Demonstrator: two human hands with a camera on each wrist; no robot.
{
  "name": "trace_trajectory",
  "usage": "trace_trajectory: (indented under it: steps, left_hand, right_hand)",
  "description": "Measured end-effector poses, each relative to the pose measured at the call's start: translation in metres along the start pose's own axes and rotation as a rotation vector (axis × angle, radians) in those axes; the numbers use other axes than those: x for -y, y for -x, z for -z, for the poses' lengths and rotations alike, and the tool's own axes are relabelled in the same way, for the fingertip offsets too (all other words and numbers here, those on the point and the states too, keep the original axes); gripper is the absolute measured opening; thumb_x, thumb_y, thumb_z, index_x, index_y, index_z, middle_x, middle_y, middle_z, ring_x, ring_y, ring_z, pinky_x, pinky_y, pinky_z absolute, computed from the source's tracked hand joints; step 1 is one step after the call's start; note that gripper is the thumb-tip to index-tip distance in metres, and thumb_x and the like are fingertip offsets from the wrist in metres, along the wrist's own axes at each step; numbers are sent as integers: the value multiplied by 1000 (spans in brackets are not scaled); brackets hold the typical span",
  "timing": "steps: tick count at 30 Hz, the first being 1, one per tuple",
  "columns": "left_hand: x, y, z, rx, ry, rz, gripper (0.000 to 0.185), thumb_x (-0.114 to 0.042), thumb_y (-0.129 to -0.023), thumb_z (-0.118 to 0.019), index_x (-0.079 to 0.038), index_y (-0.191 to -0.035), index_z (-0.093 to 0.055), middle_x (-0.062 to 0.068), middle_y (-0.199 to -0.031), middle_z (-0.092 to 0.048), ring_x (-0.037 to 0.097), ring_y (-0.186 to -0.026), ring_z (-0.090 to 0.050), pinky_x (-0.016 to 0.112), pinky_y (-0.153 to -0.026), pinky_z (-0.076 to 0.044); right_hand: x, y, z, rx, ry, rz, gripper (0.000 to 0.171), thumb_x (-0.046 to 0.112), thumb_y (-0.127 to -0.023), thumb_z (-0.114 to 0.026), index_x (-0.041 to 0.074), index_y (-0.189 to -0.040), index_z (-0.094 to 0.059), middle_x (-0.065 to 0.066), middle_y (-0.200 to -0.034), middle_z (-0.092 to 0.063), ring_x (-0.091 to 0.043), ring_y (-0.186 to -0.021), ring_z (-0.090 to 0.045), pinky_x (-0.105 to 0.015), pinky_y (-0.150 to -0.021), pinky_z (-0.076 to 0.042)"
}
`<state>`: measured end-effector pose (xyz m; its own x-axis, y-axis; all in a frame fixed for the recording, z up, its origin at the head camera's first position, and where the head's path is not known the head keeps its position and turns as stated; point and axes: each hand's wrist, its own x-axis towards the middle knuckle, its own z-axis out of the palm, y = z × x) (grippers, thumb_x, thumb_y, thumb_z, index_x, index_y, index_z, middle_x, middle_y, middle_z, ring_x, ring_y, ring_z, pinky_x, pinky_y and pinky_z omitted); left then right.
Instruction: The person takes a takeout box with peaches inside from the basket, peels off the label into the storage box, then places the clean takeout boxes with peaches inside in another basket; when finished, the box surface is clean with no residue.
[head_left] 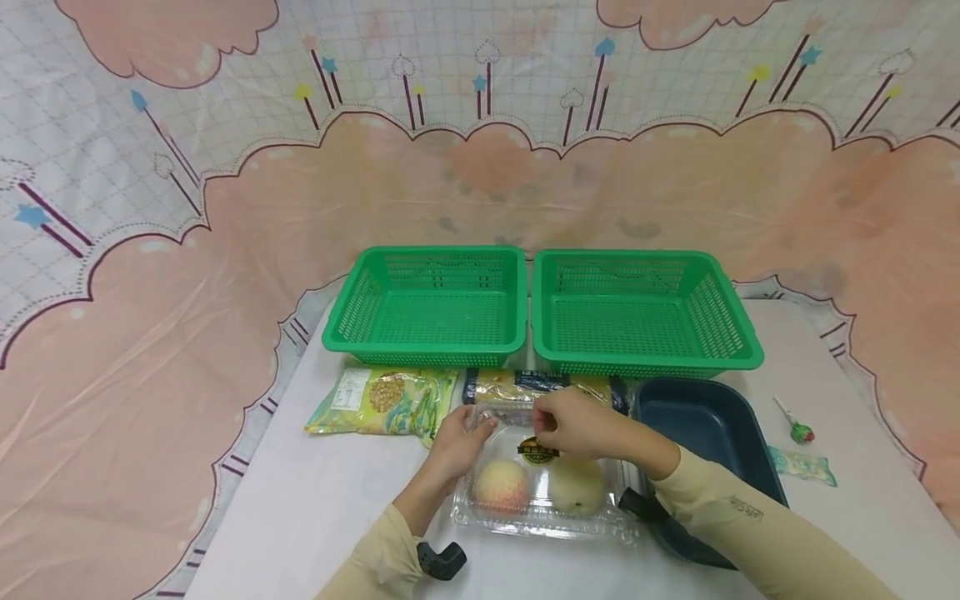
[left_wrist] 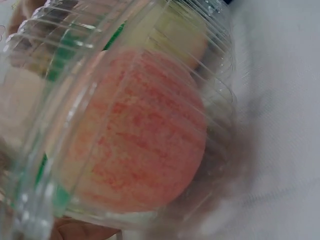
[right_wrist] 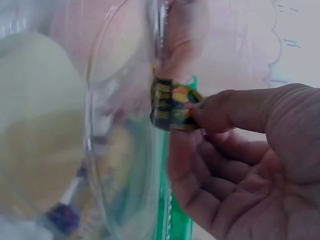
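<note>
Fingers of the right hand (head_left: pixel 576 423) pinched the round black-and-gold sticker (head_left: pixel 537 452) on the clear plastic clamshell fruit box (head_left: pixel 543 512), while the left hand (head_left: pixel 459 442) gripped the box's far left edge. The box sat on the white table (head_left: pixel 315 500), just in front of the two green mesh baskets (head_left: pixel 431 304), with a reddish peach (head_left: pixel 501 486) and a pale one (head_left: pixel 577 486) inside.

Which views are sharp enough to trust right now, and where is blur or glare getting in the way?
Head view: evenly lit and sharp, edges bowed by the wide lens. Left wrist view: too close, the red fruit soft behind the ribbed clear box. Right wrist view: blurred, glare on the plastic; only the right hand and sticker read.
</note>
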<state>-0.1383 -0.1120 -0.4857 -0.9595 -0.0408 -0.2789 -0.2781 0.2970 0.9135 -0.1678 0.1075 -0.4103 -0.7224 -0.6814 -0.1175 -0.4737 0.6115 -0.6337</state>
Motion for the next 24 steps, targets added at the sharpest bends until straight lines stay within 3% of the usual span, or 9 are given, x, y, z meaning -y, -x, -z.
trace_trajectory:
  steps: [4, 8, 10, 14, 19, 24]
  left_hand:
    - [0, 0, 0, 0, 6, 8, 62, -22, -103, -66, 14, -148, -43, 38, -153, -43, 56, -146, -37, 67, -118, -36]
    - [1, 1, -1, -12, -2, 14, 59, -21, -103, -66, 13, -147, -45, 37, -153, -44, 56, -147, -36, 68, -119, -34]
    - [3, 1, -1, -15, -9, 12, 58, -21, -103, -66, 12, -146, -46, 37, -151, -47, 56, -146, -38, 68, -118, -35]
    - [4, 1, 0, -11, -3, 10, 57, -22, -103, -66, 12, -146, -47, 36, -150, -48, 55, -145, -39, 69, -118, -34]
    - [4, 1, 1, 1, 8, 12, 60, -22, -104, -65, 12, -148, -44, 36, -153, -45, 55, -147, -36, 70, -119, -32]
    - [3, 0, 1, -3, 5, 15, 60, -22, -104, -65, 12, -148, -44, 37, -153, -44, 55, -147, -36, 69, -119, -33]
  right_hand:
    - [7, 12, 14, -97, -96, 1, 13, 3, -95, -68, 12, -85, -65, 5, -80, -63, -6, -73, -55, -22, -66, -51]
    - [12, 32, 45, -240, -177, -56, 6, 4, -99, -66, 8, -95, -66, -1, -88, -68, -13, -80, -61, -26, -68, -54]
    - [9, 42, 61, -297, -181, -81, 4, 6, -101, -65, 6, -104, -68, -3, -95, -69, -15, -85, -63, -28, -72, -55]
    - [-3, 62, 82, -369, -119, -132, 17, 6, -102, -65, 5, -119, -70, -6, -103, -71, -18, -92, -65, -27, -76, -56]
    - [-27, 84, 92, -375, -36, -234, 11, 9, -101, -68, 7, -110, -73, -6, -104, -72, -19, -95, -65, -26, -73, -54]
    - [-56, 99, 92, -321, -6, -319, 6, 10, -101, -67, 6, -102, -71, -6, -97, -71, -18, -88, -63, -33, -69, -52]
